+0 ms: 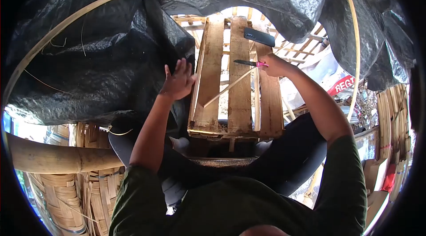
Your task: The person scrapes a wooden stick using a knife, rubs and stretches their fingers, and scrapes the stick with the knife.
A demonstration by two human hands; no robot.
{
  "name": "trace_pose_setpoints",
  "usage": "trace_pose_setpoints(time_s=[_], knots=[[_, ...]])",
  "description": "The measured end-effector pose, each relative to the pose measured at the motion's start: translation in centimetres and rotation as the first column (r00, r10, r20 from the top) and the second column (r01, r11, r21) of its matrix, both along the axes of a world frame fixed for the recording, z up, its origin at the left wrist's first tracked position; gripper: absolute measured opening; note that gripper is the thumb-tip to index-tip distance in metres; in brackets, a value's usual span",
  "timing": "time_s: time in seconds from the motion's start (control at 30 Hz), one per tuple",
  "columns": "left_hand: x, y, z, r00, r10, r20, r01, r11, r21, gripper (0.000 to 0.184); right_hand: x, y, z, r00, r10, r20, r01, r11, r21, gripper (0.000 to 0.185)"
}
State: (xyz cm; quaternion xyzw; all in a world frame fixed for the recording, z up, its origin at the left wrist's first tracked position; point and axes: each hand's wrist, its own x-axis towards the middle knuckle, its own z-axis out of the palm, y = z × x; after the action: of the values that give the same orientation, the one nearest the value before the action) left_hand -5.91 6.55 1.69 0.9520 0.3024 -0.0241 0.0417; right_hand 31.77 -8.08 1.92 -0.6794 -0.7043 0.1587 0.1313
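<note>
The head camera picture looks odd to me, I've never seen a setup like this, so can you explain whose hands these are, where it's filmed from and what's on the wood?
There is no machine here: a person is working with two bare hands. The camera sits on their head and looks forward and down, so you see their own arms and legs, bent into a round, wide view.

Between the legs is a slatted bench. A phone lies at its far end. The right hand holds a knife with a pink handle. A thin strip slants across the slats up to that hand; whether it is gripped too, I can't tell. The left hand is open and empty beside the bench's left edge.
</note>
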Motion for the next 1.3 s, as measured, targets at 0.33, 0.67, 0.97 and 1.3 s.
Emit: trace_pose_setpoints(time_s=[0.33,0.67,0.97,1.3], knots=[[2.9,-3.6,-0.5,0.871,-0.213,0.443,0.416,0.800,-0.433,0.067,-1.1,0.1,1.5,0.998,-0.055,-0.007,0.054,0.994,-0.099,0.015],[3.6,-1.6,1.7,0.996,0.057,0.065,-0.038,0.966,-0.257,0.058,-0.8,0.4,0.6,0.999,-0.046,0.022,0.047,0.996,-0.080,0.012],[5.4,-1.8,-0.2,0.968,-0.038,0.247,0.077,0.986,-0.151,0.050,-1.2,0.7,1.0,0.996,-0.089,-0.029,0.086,0.991,-0.099,0.010],[8.9,-1.6,-2.0,0.956,-0.007,0.293,0.000,1.000,0.025,0.036,-0.6,0.9,0.3,0.998,-0.063,-0.005,0.062,0.994,-0.091,0.012]])
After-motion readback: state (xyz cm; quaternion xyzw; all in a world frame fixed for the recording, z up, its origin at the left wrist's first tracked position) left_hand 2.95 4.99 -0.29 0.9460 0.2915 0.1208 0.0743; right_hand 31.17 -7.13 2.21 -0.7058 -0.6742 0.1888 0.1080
